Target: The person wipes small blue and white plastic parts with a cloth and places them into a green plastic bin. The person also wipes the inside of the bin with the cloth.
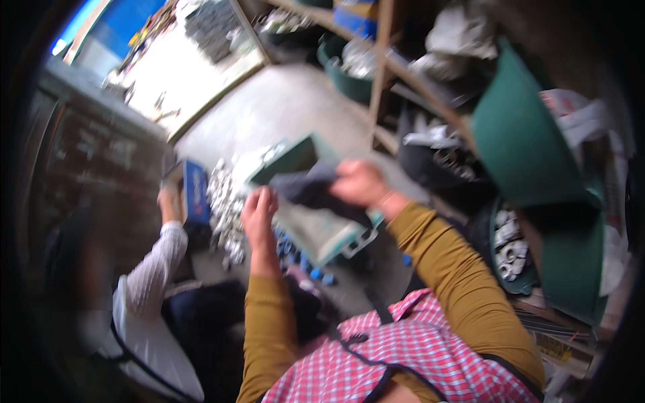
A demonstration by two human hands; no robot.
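A dark grey cloth (317, 189), blurred and possibly a glove, stretches between my two hands. My left hand (259, 211) pinches its left end, and my right hand (362, 185) grips its right end. Beneath the cloth lies a pale, shallow tray with a green rim (322, 252). Just behind it is a green open container (287, 156). Many shiny metal-looking pieces (224, 201) are heaped on the floor left of the containers. Small blue pieces (297, 259) are scattered beside the tray's lower left edge.
A co-worker in a white sleeve (156, 267) sits at left, a hand at a blue box (195, 191). On the right, a wooden shelf frame (381, 75) holds green tubs (347, 80) and bags. A large green plastic container (524, 131) stands near my right arm.
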